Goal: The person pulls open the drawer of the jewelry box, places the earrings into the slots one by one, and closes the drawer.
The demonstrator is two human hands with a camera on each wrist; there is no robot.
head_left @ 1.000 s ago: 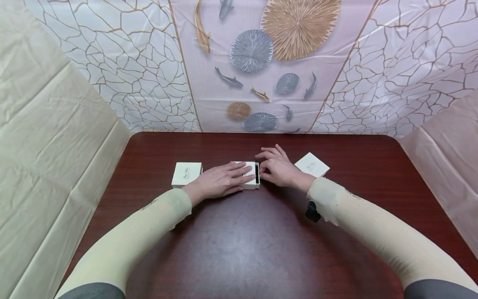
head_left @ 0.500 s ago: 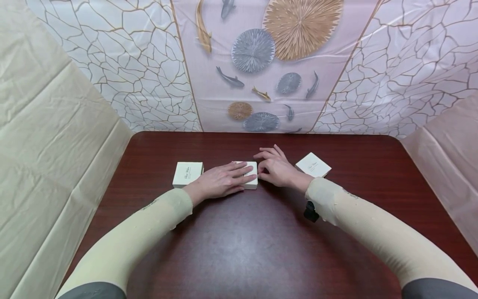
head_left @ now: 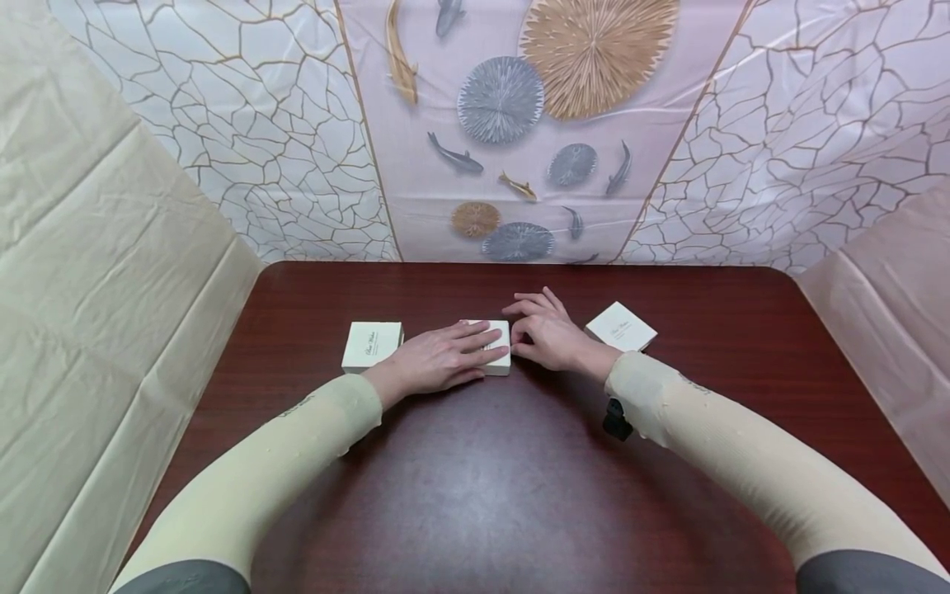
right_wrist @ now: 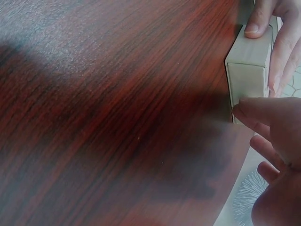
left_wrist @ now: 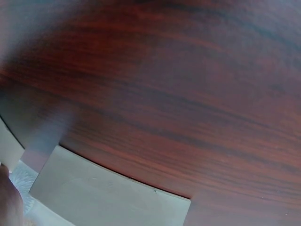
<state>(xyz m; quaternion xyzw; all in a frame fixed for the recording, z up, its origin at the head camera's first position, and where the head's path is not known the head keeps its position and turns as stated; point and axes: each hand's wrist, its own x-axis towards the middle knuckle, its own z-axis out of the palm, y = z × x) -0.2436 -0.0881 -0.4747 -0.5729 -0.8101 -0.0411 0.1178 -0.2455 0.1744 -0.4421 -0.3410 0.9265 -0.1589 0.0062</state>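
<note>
In the head view a small white slide-out box [head_left: 501, 368] lies shut at the middle of the table. My left hand [head_left: 444, 360] holds it, the fingers spread across its top and the thumb on its near side, as the right wrist view also shows. Against the box's right end rests my right hand [head_left: 545, 337]; in the right wrist view a fingertip [right_wrist: 242, 107] touches the end face. Its other fingers stretch away from the box.
A second white box [head_left: 367, 342] with printed lettering lies left of my left hand. To the right, behind my right wrist, sits another lettered white box [head_left: 621, 327], turned at an angle. All rest on the dark red wooden table [head_left: 475, 495], before a patterned cloth wall [head_left: 512, 181].
The dark-lined inner tray, sticking out at the box's right end one second ago, has slid in. My right hand has shifted slightly left with it; my left hand has stayed in place.
</note>
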